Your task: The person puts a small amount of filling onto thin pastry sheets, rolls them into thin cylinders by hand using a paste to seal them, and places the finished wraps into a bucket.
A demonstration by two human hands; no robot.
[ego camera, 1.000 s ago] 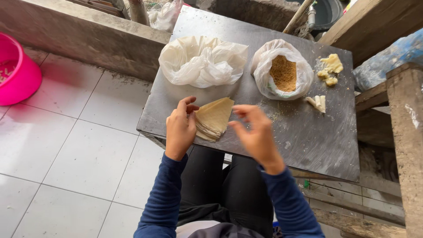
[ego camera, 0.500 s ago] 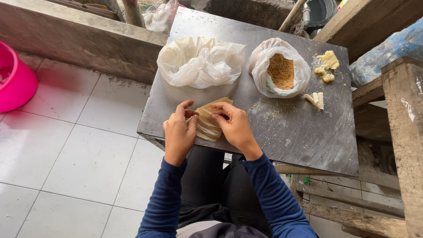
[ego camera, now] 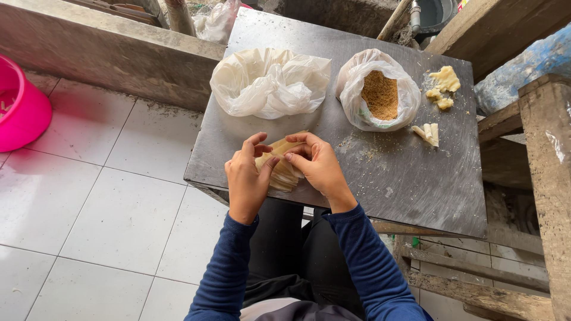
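A stack of thin pale-yellow wrapper sheets (ego camera: 281, 168) lies at the near edge of a dark metal table (ego camera: 404, 184). My left hand (ego camera: 245, 178) grips the stack's left side. My right hand (ego camera: 318, 165) rests over its right side, fingertips pinching the top sheet. Behind them sits a crumpled white plastic bag (ego camera: 270, 80). To its right stands an open plastic bag of brown crumbly filling (ego camera: 380, 95). Small pale dough pieces (ego camera: 428, 134) and yellowish lumps (ego camera: 443, 83) lie at the table's far right.
A pink plastic basin (ego camera: 21, 107) stands on the white tiled floor at left. A concrete ledge (ego camera: 107, 53) runs behind the table. Rough wooden beams (ego camera: 544, 178) and a blue tarp (ego camera: 523, 62) are at the right.
My right hand came in from the right onto the wrapper stack and now pinches its top sheet together with my left hand. The stack has shifted slightly.
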